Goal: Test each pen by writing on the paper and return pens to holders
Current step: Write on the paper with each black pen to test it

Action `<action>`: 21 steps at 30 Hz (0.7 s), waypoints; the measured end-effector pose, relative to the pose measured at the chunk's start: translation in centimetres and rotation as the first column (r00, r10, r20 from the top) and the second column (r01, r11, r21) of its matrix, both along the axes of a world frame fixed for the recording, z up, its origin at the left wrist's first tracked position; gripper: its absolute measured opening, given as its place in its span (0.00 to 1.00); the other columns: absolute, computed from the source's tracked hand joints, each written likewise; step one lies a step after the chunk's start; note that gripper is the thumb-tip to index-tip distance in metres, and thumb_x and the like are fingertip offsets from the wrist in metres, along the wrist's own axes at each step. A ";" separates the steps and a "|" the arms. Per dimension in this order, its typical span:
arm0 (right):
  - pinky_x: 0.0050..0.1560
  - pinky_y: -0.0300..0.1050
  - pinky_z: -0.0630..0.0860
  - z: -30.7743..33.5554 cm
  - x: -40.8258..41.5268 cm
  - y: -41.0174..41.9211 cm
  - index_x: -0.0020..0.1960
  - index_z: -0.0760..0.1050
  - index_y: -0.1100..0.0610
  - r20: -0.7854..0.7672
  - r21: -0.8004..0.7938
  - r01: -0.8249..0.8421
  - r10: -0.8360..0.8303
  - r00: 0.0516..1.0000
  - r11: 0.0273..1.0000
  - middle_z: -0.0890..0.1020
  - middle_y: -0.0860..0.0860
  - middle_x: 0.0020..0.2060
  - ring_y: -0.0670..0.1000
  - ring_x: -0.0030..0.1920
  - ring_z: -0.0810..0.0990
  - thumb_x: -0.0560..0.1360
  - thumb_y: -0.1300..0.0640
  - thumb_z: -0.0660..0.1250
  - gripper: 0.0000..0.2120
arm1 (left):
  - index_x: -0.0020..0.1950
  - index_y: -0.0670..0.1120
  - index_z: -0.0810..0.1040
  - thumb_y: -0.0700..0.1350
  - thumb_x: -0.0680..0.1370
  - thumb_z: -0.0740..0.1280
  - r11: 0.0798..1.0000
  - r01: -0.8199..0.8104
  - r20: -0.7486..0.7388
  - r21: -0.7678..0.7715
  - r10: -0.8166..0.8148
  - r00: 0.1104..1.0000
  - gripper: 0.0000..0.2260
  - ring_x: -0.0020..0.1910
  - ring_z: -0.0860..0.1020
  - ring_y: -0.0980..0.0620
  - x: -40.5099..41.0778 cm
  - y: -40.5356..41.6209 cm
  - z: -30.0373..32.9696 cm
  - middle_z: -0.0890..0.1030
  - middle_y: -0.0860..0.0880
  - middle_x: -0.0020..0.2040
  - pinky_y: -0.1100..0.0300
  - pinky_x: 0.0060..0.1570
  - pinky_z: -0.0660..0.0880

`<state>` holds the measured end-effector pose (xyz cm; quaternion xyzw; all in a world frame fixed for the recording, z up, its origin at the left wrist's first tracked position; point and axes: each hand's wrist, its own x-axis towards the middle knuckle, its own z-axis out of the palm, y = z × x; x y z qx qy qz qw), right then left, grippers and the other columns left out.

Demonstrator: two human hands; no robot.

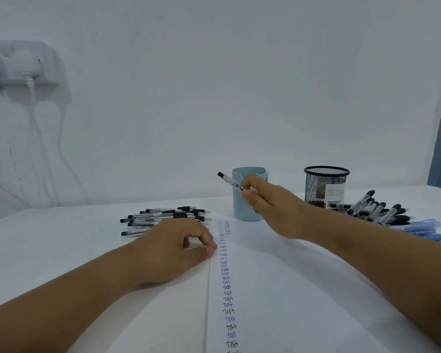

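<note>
I have the pen pinched in my right hand, between thumb and fingertips near its lower end, raised in front of the blue cup. Its long axis slants up and to the left, black cap end highest and pointing away from the cup's mouth, so I judge that dropping it in calls for swinging that axis upright over the rim just behind my knuckles. The mesh holder stands further right, well apart from the pen.

My left hand rests on the left edge of the paper, fingers loosely curled and gripping nothing, beside the column of "Test" words.

I cannot see into either holder (the cup's wall hides its inside). My hand covers the pen's writing tip. The pile of pens on the left is partly behind my left hand, and the heap on the right is blurred.
</note>
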<state>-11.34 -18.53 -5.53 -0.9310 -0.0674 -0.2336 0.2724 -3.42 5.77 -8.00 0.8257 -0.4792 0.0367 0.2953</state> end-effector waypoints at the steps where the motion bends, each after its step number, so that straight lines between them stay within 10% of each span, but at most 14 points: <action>1: 0.36 0.41 0.65 0.7 -0.2 -0.3 0.48 0.69 0.47 0.004 0.001 0.016 -0.016 1.000 1.000 0.71 0.44 0.31 0.45 0.32 0.67 0.85 0.51 0.57 0.07 | 0.44 0.55 0.83 0.53 0.78 0.70 1.000 -0.024 0.034 0.012 0.024 0.999 0.05 0.45 0.76 0.61 -0.1 -0.2 0.0 0.82 0.62 0.51 0.67 0.46 0.72; 16: 0.46 0.32 0.75 3.5 -9.8 -12.8 0.42 0.84 0.44 -0.129 -0.185 0.390 -0.416 0.900 0.902 0.86 0.44 0.42 0.41 0.44 0.82 0.74 0.63 0.74 0.13 | 0.51 0.62 0.78 0.66 0.74 0.65 0.999 -0.038 0.141 0.024 0.034 0.989 0.12 0.51 0.75 0.62 -0.8 0.1 -0.3 0.80 0.64 0.52 0.61 0.50 0.73; 19: 0.51 0.44 0.79 3.1 -10.4 -14.5 0.44 0.85 0.48 -0.097 -0.182 0.490 -0.512 0.854 0.852 0.85 0.46 0.46 0.49 0.48 0.83 0.75 0.64 0.73 0.11 | 0.55 0.65 0.78 0.79 0.67 0.58 0.999 -0.032 0.158 0.027 0.028 0.987 0.26 0.51 0.76 0.63 -1.1 0.4 -0.1 0.80 0.66 0.54 0.61 0.47 0.73; 21: 0.55 0.52 0.80 2.8 -10.4 -15.1 0.46 0.86 0.51 -0.096 -0.183 0.531 -0.552 0.828 0.827 0.83 0.48 0.50 0.52 0.50 0.82 0.76 0.65 0.72 0.10 | 0.54 0.67 0.78 0.74 0.70 0.63 0.999 -0.040 0.154 0.011 0.038 0.987 0.18 0.50 0.76 0.65 -1.5 0.2 -0.2 0.80 0.67 0.54 0.58 0.50 0.74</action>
